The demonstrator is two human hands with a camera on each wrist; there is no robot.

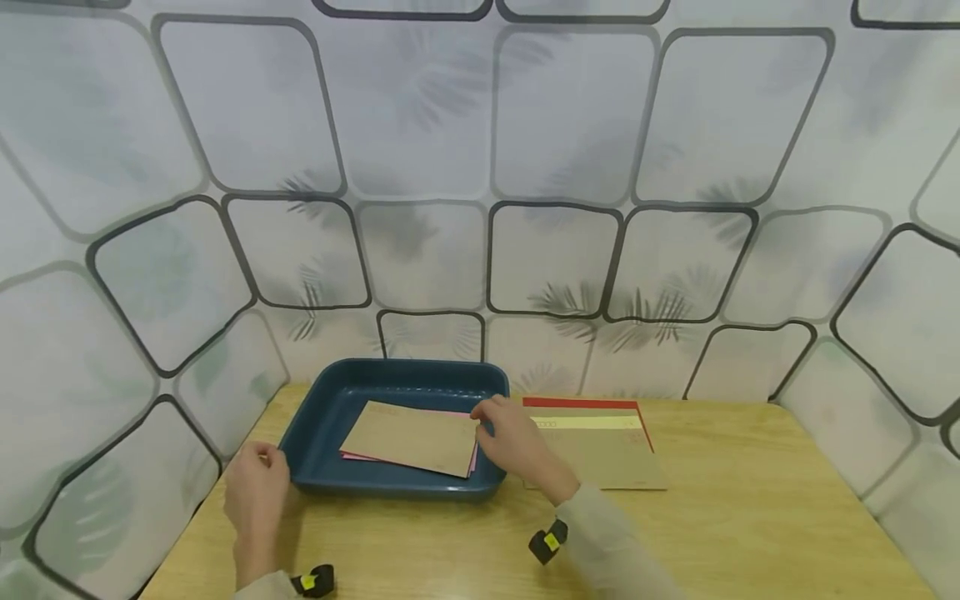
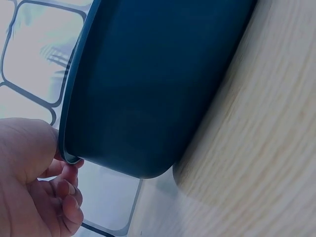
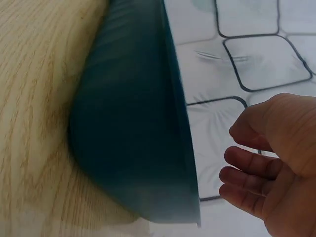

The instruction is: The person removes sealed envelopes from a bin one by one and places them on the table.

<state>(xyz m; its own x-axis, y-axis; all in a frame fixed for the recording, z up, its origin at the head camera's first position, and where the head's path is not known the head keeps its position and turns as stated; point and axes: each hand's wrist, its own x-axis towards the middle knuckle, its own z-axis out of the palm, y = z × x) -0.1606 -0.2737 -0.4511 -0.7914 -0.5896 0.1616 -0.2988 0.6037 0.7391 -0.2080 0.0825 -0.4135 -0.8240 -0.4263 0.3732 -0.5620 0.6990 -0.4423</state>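
A dark blue tray [image 1: 390,487] rests on the table, with a small stack of tan envelopes [image 1: 412,437] inside. Pink edges peek out from beneath the top one. At the tray's front left corner, my left hand [image 1: 258,487] pinches the rim; the left wrist view shows the left hand [image 2: 44,182] with thumb and fingers about the rim [image 2: 69,118]. Over the tray's right side is my right hand [image 1: 513,437], near the envelopes' right end. Seen from the right wrist, the right hand [image 3: 276,163] has loosely bent fingers, apart from the tray wall [image 3: 133,123], and nothing between them.
Right of the tray lies another pile of envelopes [image 1: 600,458], tan on top with yellow and red edges showing behind. The wooden table [image 1: 750,500] extends to the right. A patterned cloth wall [image 1: 555,167] stands close behind the tray and along both sides.
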